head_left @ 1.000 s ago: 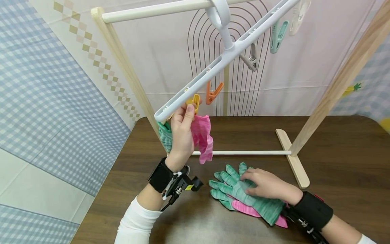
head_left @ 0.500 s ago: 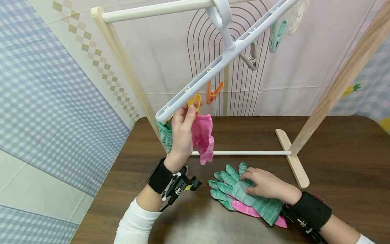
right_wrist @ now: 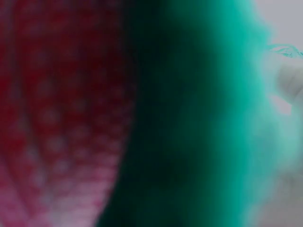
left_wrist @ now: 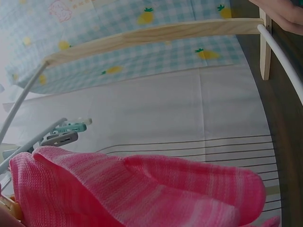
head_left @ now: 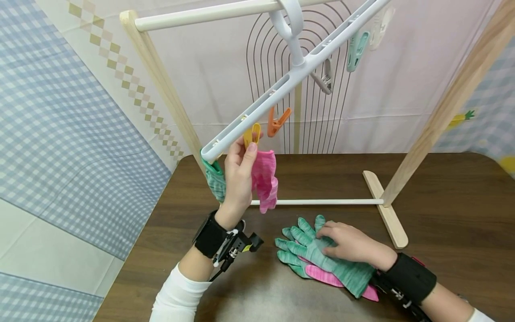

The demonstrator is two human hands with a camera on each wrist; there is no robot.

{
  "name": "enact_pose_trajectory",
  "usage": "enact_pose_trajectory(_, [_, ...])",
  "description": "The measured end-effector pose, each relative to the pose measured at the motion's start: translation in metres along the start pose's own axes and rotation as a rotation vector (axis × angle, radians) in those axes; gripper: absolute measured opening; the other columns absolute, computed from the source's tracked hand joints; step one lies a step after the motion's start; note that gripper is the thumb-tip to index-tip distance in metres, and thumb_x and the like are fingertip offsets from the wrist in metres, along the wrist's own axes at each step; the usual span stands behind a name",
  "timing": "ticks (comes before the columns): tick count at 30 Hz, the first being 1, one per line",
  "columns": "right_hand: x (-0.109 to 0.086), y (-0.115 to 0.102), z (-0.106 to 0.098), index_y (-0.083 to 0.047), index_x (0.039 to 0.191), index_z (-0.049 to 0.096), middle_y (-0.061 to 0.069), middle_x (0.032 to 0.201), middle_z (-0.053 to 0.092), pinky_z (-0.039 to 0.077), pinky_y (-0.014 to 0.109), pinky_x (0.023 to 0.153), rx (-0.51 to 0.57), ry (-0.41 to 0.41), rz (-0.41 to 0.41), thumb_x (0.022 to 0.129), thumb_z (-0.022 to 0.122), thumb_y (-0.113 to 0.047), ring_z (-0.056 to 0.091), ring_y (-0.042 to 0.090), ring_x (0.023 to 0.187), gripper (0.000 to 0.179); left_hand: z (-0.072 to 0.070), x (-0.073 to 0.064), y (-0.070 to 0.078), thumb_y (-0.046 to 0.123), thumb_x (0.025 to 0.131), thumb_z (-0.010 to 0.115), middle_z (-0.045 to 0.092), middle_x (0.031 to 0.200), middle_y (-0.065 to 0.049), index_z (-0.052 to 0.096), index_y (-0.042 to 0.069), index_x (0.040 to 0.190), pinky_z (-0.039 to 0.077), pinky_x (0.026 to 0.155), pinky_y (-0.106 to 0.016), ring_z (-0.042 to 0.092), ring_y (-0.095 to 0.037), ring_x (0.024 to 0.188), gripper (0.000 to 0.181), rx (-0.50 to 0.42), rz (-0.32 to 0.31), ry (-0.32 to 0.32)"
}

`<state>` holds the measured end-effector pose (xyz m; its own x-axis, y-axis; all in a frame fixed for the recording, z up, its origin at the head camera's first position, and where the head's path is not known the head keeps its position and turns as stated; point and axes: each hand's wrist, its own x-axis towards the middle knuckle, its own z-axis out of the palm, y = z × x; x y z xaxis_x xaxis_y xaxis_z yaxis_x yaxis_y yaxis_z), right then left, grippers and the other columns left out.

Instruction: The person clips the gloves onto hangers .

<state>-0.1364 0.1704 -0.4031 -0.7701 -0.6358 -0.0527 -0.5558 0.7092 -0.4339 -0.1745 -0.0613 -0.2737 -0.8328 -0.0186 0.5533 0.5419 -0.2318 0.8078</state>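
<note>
Hanger (head_left: 299,74), yellow clip (head_left: 247,137), hanging pink glove (head_left: 264,182), all shifted slightly left

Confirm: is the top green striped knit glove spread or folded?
Spread: the green striped knit glove lies flattened, fingers fanned apart, beneath the right hand.

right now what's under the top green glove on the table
Under the top green glove, pink fabric shows along its near edge and by the cuff, with more green fabric by its fingers. The rest is covered, so I can't tell how many gloves lie there.
</note>
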Motion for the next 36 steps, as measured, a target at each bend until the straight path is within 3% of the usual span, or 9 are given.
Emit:
enact_pose_trajectory(9, [0.0000,0.0004,0.0013,-0.009,0.102,0.061,0.008,0.103,0.057,0.045,0.040,0.075,-0.001,-0.002,0.006,0.077,0.066,-0.021,0.056,0.027,0.095,0.029,-0.0013,-0.0029,0.0003,0.005,0.091,0.039,0.041,0.128,-0.018,0.035,-0.007,0.122,0.028,0.104,-0.035,0.039,-0.019,0.120,0.034,0.047,0.038,0.005])
enact_pose_trajectory(20, [-0.0002,-0.0004,0.0014,-0.007,0.103,0.061,0.009,0.104,0.057,0.045,0.041,0.076,-0.001,-0.002,0.015,0.076,0.066,-0.019,0.055,0.028,0.096,0.029,-0.0028,-0.0045,0.0011,0.005,0.090,0.040,0.040,0.127,-0.016,0.029,-0.008,0.125,0.035,0.093,-0.023,0.041,-0.012,0.108,0.039,0.080,0.083,-0.009])
enact_pose_trajectory(29, [0.0000,-0.0013,0.0010,-0.008,0.103,0.061,0.008,0.103,0.057,0.045,0.039,0.074,-0.011,0.002,0.011,0.076,0.066,-0.019,0.056,0.026,0.094,0.029,-0.0040,-0.0052,-0.0006,0.007,0.088,0.042,0.041,0.124,-0.009,0.028,-0.006,0.126,0.034,0.096,-0.025,0.040,-0.011,0.109,0.042,0.117,0.111,-0.002])
enact_pose_trajectory(36, [-0.0003,-0.0021,-0.0003,-0.007,0.103,0.061,0.009,0.104,0.057,0.045,0.040,0.075,-0.014,0.003,0.009,0.077,0.066,-0.020,0.056,0.028,0.095,0.030,-0.0044,-0.0069,-0.0011,0.007,0.087,0.042,0.040,0.121,-0.008,0.027,-0.005,0.126,0.035,0.091,-0.025,0.040,-0.012,0.104,0.043,0.155,0.129,0.010])
